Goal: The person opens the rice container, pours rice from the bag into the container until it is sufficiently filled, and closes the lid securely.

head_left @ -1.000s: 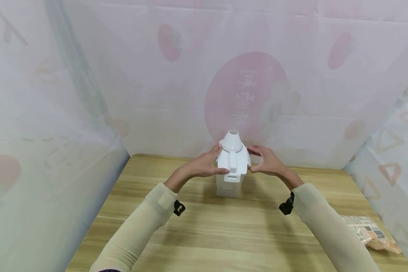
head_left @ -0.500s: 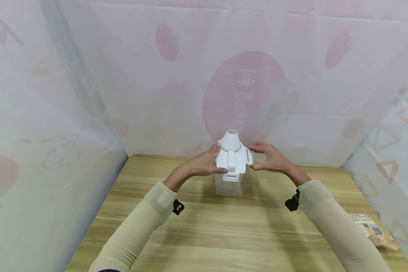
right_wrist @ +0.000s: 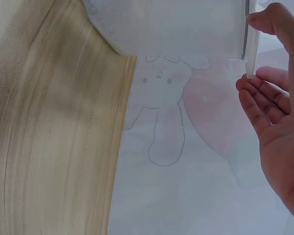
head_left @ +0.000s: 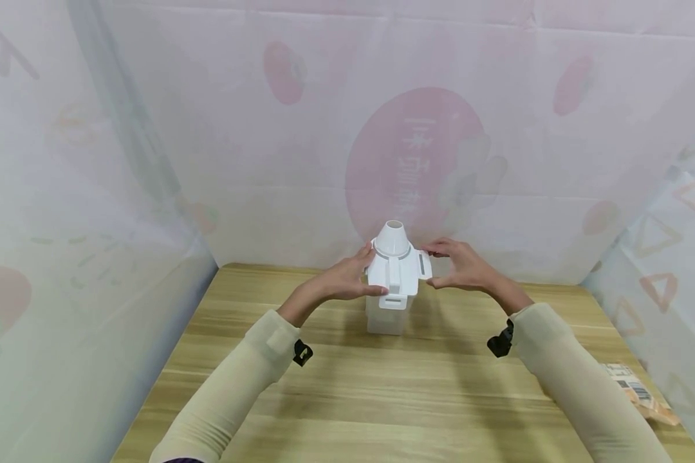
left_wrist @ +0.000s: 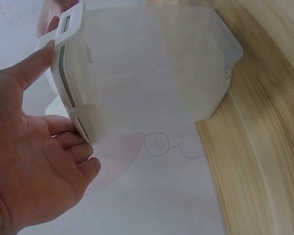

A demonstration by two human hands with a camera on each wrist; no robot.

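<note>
A translucent plastic container [head_left: 387, 318] stands on the wooden table [head_left: 382, 399], topped by a white lid [head_left: 395, 273] with a funnel-shaped spout [head_left: 392, 236]. My left hand [head_left: 347, 278] holds the lid's left side, thumb along its edge and fingers curled at the side clip [left_wrist: 88, 122]. My right hand [head_left: 453, 267] pinches the right latch [head_left: 425, 265], which stands swung outward. In the right wrist view the thumb sits on the latch [right_wrist: 251, 49] and the fingertips [right_wrist: 250, 85] touch its lower end. The container [left_wrist: 152, 63] looks empty.
A printed snack packet [head_left: 637, 399] lies at the table's right edge. Pale printed sheets [head_left: 417, 148] wall in the table at the back and on both sides. Bare wood stretches in front of the container.
The right latch has swung outward from the lid, and my right hand has risen slightly with it. The left hand and the container have stayed put.
</note>
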